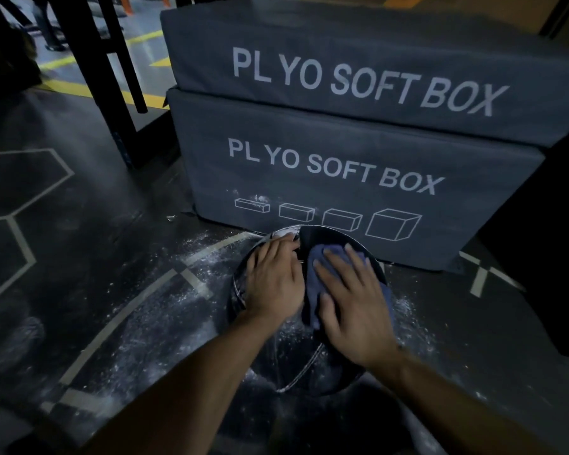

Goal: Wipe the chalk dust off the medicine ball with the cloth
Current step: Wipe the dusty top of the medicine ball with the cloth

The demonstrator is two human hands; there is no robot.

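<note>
A black medicine ball sits on the dark floor just in front of the lower grey box. White chalk dust streaks its left side and far top rim. My left hand lies flat on the ball's upper left, fingers straight and spread. My right hand presses a blue cloth onto the ball's top right, fingers straight over the cloth. The cloth shows between the two hands and past my right fingertips. Most of the ball's top is hidden under my hands.
Two stacked grey soft boxes printed "PLYO SOFT BOX" stand right behind the ball. Chalk dust is scattered on the floor around the ball. Black rack legs rise at the back left. A dark block stands at the right.
</note>
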